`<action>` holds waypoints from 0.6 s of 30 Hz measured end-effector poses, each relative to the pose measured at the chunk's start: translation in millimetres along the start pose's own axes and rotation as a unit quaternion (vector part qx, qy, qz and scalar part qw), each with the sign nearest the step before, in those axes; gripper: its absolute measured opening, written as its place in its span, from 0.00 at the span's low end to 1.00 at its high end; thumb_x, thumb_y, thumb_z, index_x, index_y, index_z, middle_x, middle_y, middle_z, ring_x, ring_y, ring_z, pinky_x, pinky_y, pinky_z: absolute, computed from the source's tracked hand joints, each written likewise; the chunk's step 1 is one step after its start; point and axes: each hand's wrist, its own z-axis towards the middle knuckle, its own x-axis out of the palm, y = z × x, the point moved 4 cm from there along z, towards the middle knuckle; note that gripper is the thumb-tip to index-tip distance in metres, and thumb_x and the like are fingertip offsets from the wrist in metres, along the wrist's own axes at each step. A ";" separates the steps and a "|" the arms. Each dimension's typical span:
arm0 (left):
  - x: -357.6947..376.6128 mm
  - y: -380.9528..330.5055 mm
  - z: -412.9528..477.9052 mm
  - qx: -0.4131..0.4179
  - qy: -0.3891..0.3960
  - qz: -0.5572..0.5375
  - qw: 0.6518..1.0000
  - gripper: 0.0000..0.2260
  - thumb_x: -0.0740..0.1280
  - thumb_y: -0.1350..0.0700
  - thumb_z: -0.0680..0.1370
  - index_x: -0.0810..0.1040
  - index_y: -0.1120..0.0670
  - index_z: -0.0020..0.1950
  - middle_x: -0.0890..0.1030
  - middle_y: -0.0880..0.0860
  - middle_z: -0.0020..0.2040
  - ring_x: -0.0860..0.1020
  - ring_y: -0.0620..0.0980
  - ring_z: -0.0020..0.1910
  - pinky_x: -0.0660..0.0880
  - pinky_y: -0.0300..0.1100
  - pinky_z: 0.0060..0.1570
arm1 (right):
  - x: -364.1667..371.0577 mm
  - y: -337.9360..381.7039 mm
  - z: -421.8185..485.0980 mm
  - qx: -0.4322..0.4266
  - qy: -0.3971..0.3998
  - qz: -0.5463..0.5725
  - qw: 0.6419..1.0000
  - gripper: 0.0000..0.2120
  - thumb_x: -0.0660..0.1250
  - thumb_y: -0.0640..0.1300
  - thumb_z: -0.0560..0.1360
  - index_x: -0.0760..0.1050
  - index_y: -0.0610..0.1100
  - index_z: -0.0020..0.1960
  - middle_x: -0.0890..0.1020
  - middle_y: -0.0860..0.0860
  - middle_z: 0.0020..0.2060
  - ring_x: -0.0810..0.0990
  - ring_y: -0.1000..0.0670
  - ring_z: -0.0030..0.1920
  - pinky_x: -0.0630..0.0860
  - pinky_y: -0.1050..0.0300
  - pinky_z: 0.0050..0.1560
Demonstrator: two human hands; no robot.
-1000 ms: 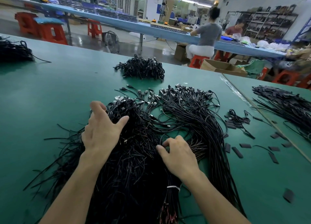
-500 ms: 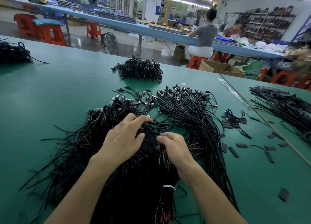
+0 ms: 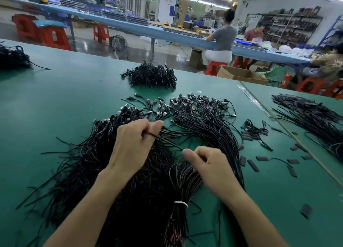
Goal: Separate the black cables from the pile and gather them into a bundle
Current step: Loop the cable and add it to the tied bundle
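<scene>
A wide pile of thin black cables (image 3: 104, 165) with metal plugs at their far ends lies spread on the green table (image 3: 55, 101). My left hand (image 3: 133, 146) is over the pile's middle and pinches a few black cables between thumb and fingers. My right hand (image 3: 209, 165) sits to the right, fingers curled round a sheaf of cables that runs down to a bundle tied with a white band (image 3: 181, 204). Another fan of cables (image 3: 209, 120) curves away behind my right hand.
A small heap of black cables (image 3: 152, 75) sits farther back, another (image 3: 13, 58) at the far left, and a long pile (image 3: 308, 116) on the right table. Short black sleeves (image 3: 261, 158) lie scattered at right. People sit at a blue bench (image 3: 167, 33) beyond.
My left hand moved right from the pile's left side and closed on a few cables. My right hand shifted slightly and curled round the banded sheaf.
</scene>
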 end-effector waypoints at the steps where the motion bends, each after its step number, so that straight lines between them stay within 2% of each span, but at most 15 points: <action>1: -3.7 -9.2 0.6 0.002 -0.032 -0.022 0.999 0.20 0.64 0.43 0.79 0.70 0.51 0.30 0.74 0.46 0.27 0.68 0.42 0.25 0.66 0.32 0.26 | -4.0 -3.6 1.7 -0.005 -0.017 -0.026 1.000 0.21 0.67 0.59 0.75 0.71 0.44 0.32 0.71 0.58 0.26 0.67 0.59 0.26 0.66 0.67 0.30; 2: -7.4 -17.8 1.2 0.004 -0.062 -0.045 0.997 0.21 0.67 0.45 0.78 0.64 0.49 0.29 0.70 0.46 0.25 0.65 0.43 0.24 0.64 0.31 0.25 | -5.0 -6.1 2.8 -0.012 -0.019 -0.045 0.999 0.19 0.66 0.59 0.75 0.74 0.46 0.34 0.73 0.57 0.29 0.71 0.59 0.29 0.68 0.69 0.33; 4: -15.5 -31.9 2.0 0.012 -0.099 -0.095 0.991 0.23 0.69 0.48 0.78 0.60 0.47 0.30 0.67 0.45 0.26 0.62 0.42 0.23 0.60 0.29 0.25 | 3.9 -10.5 1.1 -0.013 0.035 -0.075 0.996 0.16 0.64 0.62 0.75 0.79 0.51 0.40 0.79 0.56 0.36 0.76 0.62 0.38 0.70 0.70 0.39; 7: -25.4 -41.4 3.1 0.017 -0.114 -0.137 0.984 0.22 0.67 0.48 0.79 0.59 0.48 0.31 0.64 0.45 0.26 0.59 0.42 0.23 0.56 0.29 0.25 | 28.1 -23.0 -8.7 -0.005 0.153 -0.097 0.983 0.09 0.67 0.54 0.78 0.83 0.52 0.48 0.78 0.58 0.46 0.77 0.60 0.49 0.74 0.65 0.51; 9: -32.8 -43.9 2.2 0.022 -0.135 -0.115 0.984 0.23 0.69 0.48 0.79 0.59 0.49 0.31 0.60 0.46 0.25 0.58 0.42 0.23 0.56 0.28 0.25 | 37.4 -30.3 -11.8 -0.022 0.169 -0.147 0.974 0.08 0.67 0.53 0.79 0.83 0.51 0.48 0.78 0.58 0.47 0.77 0.58 0.51 0.75 0.57 0.56; 11: -39.4 -44.6 1.7 0.021 -0.156 -0.090 0.983 0.23 0.70 0.48 0.77 0.60 0.51 0.31 0.59 0.44 0.25 0.59 0.42 0.24 0.57 0.28 0.25 | 37.6 -34.5 -8.7 -0.013 0.126 -0.152 0.980 0.10 0.66 0.50 0.80 0.82 0.48 0.45 0.80 0.55 0.43 0.79 0.54 0.46 0.76 0.52 0.53; 14: -45.2 -42.7 2.8 0.017 -0.169 -0.079 0.982 0.21 0.73 0.48 0.75 0.64 0.52 0.32 0.65 0.46 0.25 0.63 0.41 0.24 0.60 0.27 0.26 | 26.0 -40.5 -0.8 0.058 -0.011 0.009 0.998 0.11 0.65 0.42 0.81 0.80 0.41 0.42 0.84 0.47 0.37 0.84 0.48 0.39 0.81 0.54 0.43; 16: -46.4 -40.9 4.9 0.007 -0.158 -0.086 0.984 0.21 0.72 0.42 0.74 0.66 0.51 0.32 0.66 0.45 0.25 0.64 0.41 0.24 0.61 0.27 0.26 | 21.7 -40.9 1.4 0.101 -0.086 0.119 0.984 0.12 0.62 0.42 0.82 0.78 0.40 0.42 0.84 0.44 0.38 0.85 0.47 0.37 0.82 0.57 0.37; 18: -44.1 -37.3 6.8 -0.018 -0.124 -0.083 0.989 0.25 0.67 0.33 0.73 0.66 0.51 0.29 0.67 0.45 0.24 0.64 0.42 0.23 0.61 0.28 0.25 | 19.4 -39.8 4.3 0.126 -0.138 0.194 0.963 0.12 0.61 0.44 0.83 0.76 0.41 0.44 0.84 0.44 0.37 0.86 0.46 0.37 0.82 0.57 0.36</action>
